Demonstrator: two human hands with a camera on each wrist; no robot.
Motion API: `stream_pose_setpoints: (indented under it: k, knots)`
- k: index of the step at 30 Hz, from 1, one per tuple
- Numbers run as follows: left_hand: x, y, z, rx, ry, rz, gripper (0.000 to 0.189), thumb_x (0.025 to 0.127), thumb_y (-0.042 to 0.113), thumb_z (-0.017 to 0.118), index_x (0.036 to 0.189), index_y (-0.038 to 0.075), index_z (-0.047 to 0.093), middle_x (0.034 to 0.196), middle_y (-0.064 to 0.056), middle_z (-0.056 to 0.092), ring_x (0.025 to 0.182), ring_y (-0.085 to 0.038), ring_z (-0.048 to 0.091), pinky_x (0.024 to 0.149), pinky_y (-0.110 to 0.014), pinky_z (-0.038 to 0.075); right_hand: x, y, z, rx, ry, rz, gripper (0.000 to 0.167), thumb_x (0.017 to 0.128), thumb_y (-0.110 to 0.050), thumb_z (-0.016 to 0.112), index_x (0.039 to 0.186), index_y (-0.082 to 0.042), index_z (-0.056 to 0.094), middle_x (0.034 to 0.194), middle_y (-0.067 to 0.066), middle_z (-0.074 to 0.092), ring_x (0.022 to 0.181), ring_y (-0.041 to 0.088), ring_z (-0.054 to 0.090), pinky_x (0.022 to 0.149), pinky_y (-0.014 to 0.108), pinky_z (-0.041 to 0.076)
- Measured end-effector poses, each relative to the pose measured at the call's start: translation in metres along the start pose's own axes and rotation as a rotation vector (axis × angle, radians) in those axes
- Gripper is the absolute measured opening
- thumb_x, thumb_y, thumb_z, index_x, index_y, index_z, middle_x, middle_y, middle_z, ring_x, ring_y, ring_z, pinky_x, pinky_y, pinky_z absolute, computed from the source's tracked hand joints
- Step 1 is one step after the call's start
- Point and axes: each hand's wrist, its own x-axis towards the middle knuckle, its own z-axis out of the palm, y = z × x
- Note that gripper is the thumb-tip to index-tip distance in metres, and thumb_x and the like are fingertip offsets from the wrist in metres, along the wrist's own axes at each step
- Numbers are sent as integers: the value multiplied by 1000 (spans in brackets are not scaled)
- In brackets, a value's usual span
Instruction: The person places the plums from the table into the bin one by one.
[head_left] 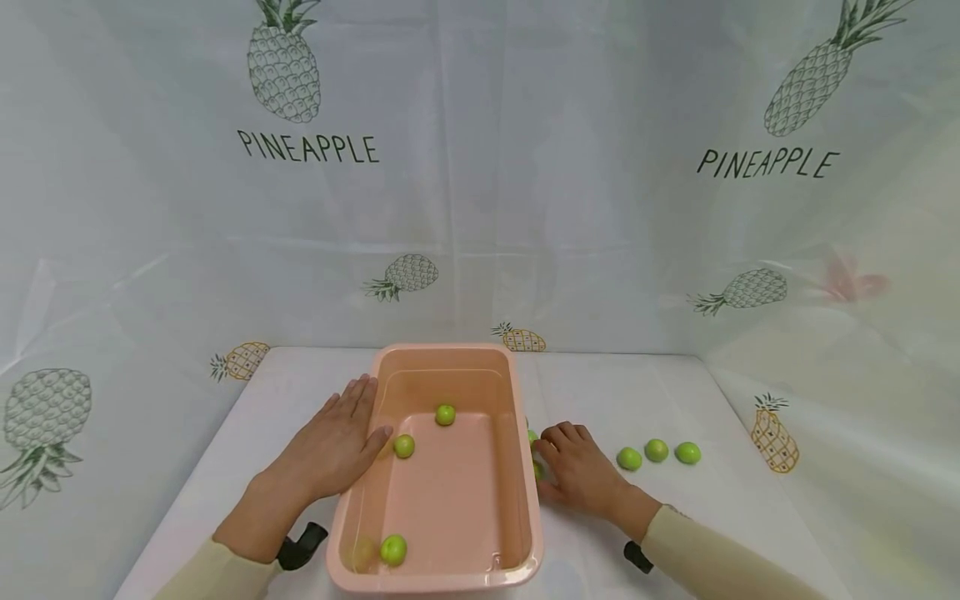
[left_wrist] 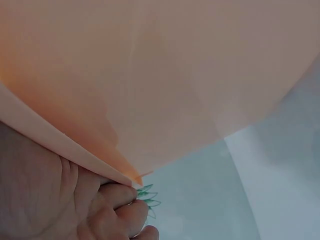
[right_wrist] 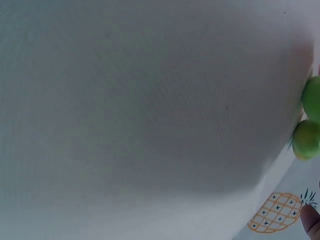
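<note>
As the left hand (head_left: 330,440), fingers straight, likely steadies the tub (head_left: 442,500), the right hand (head_left: 581,469) sits by green fruit (right_wrist: 307,138), pinch unclear.

Tub (head_left: 442,487) and right hand (head_left: 579,470) partly hide the green fruits (head_left: 538,471) between them

A pale sheet (head_left: 562,208) (pineapple-printed, softly creased) hangs behind a white table (head_left: 615,396).
</note>
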Motion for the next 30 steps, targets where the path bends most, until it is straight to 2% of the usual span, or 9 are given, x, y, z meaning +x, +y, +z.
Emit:
stream_pose_setpoints:
  k: [8, 12, 16, 21, 25, 30]
  knots:
    - [0, 0, 1, 4, 1, -2, 72, 111, 35, 52, 158, -16, 30, 166, -33, 32, 154, -50, 33, 123, -64, 33, -2, -5, 8, -66, -23, -9, 37, 85, -43, 81, 109, -16, 72, 101, -2, 64, 99, 20, 55, 83, 39, 48]
    - [0, 0, 1, -3, -4, -3, 73, 111, 35, 52, 159, -15, 30, 166, -33, 31, 155, -50, 32, 123, -64, 32, -1, -2, 6, -70, -14, 32, 36, 85, -45, 82, 105, -17, 69, 101, -3, 63, 100, 20, 55, 86, 40, 47]
    - [1, -2, 1, -7, -3, -1, 72, 111, 35, 52, 158, -15, 30, 166, -33, 32, 155, -50, 31, 123, -64, 32, 3, 10, 0, -90, 67, 83, 34, 85, -39, 79, 99, -14, 62, 98, -1, 59, 98, 23, 55, 88, 43, 47]
    - [5, -7, 1, -12, -3, 13, 72, 111, 35, 51, 159, -15, 30, 167, -33, 31, 155, -49, 31, 124, -64, 31, 7, 29, -5, -184, 169, 118, 32, 85, -37, 66, 96, -8, 57, 93, 7, 57, 93, 32, 56, 84, 49, 49]
    - [9, -11, 2, -15, -7, 19, 73, 111, 35, 51, 159, -15, 29, 167, -32, 30, 156, -49, 30, 124, -64, 31, 9, 38, -7, -218, 178, 140, 33, 88, -39, 57, 97, -8, 55, 93, 9, 56, 92, 33, 56, 82, 49, 48]
    - [12, -14, 1, -10, -12, 24, 73, 111, 36, 51, 159, -14, 29, 167, -32, 30, 156, -49, 30, 124, -64, 30, 16, 43, -8, -236, 190, 147, 33, 91, -40, 55, 97, -7, 54, 93, 10, 56, 91, 34, 55, 80, 49, 47]
